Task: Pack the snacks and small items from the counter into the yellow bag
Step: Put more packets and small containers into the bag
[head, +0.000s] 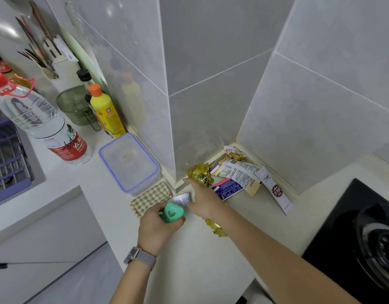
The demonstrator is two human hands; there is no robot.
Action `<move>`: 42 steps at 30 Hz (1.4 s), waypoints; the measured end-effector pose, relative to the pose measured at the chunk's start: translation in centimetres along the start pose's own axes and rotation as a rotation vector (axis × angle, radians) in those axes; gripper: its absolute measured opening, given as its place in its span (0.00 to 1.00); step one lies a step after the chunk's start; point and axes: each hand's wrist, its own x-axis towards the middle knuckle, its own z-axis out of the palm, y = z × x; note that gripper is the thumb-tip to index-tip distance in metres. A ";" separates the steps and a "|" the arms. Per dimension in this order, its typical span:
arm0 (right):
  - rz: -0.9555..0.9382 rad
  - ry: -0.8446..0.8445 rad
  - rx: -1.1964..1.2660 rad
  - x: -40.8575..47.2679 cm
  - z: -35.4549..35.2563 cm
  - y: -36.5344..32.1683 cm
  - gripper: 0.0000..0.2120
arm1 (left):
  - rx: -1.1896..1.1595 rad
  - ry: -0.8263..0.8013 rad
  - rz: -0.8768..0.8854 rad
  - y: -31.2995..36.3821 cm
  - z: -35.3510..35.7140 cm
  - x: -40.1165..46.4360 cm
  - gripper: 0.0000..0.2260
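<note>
My left hand (156, 229) grips a small green container (172, 212) just above the counter. Next to it my right hand (203, 198) reaches over a small white cup (182, 199) with its index finger stretched out; whether it holds the cup I cannot tell. A gold wrapper (201, 175) lies under that hand, and another gold piece (215, 228) shows below my forearm. In the corner lie a blue and white packet (227, 189), a pale yellow packet (241, 173), a small yellow sachet (234, 152) and a white stick sachet (275, 190). No yellow bag is in view.
A checked cloth (150, 197) and a lidded clear box (128, 162) lie left of my hands. Further left stand a water bottle (42, 119), a yellow bottle (107, 111) and a green jug (76, 105). A black gas hob (364, 233) fills the right; a sink rack (7, 154) sits far left.
</note>
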 end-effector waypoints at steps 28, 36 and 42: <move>-0.092 0.003 0.166 1.0 2.5 2.3 0.17 | -0.128 0.012 -0.035 -0.5 -1.2 -1.1 0.15; 0.080 0.002 1.340 -4.7 -0.5 4.3 0.19 | -0.283 -0.042 -0.071 0.0 -0.6 -2.4 0.11; 0.041 0.042 1.724 -9.4 -1.8 5.9 0.28 | -0.546 -0.138 -0.101 2.7 0.3 -4.0 0.14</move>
